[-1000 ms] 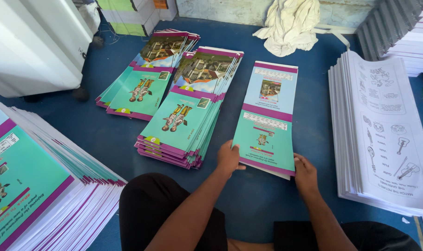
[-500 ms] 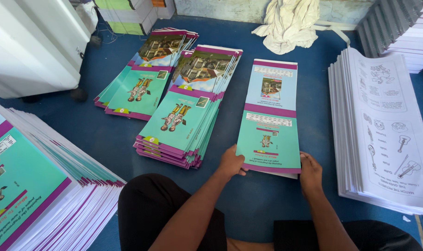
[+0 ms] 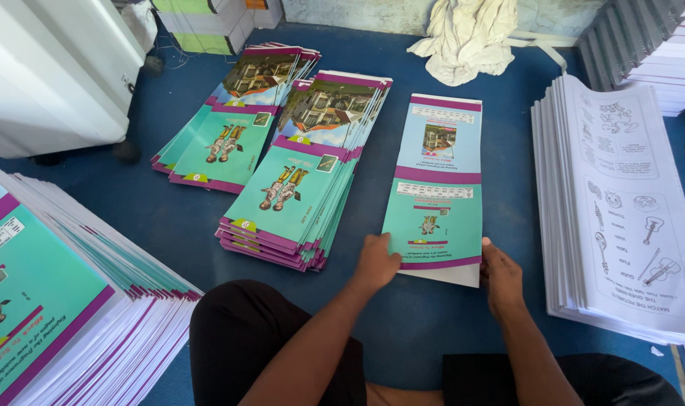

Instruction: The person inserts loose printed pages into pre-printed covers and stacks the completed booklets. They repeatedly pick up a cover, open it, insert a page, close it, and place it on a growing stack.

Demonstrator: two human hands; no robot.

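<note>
Seen from head cam, looking down at blue floor mat.

Around the work:
- Far top centre: crumpled whitish cloth, well apart from hands.
- Top left: white cabinet-like unit, plus boxes w/ green sides behind it.
- Right: tall pile of white printed sheets w/ line drawings, just beside the work spot; more white stacks behind, top right.
- Bottom left: big fanned pile of teal/purple covers, near left knee.
- Black trousers at bottom edge.

Nothing between hands and cover sheet; view unobstructed.

Count:
- 2 fanned stacks of finished teal booklets: far stack and near stack, overlapping slightly at top. Near stack just left of cover sheet, not touching it as far as visible.
- 1 cover sheet w/ white pages under it, flat on mat, centre-right, long side running away from body.
- 2 hands, both the person's own.

Hands:
- Left hand at near-left corner of cover sheet, fingers curled and narrow, tips on sheet edge; pinch vs. press – cannot tell.
- Right hand at near-right corner, fingers close together, resting against sheet edge and white pages under; real grip or not – cannot tell.
</note>
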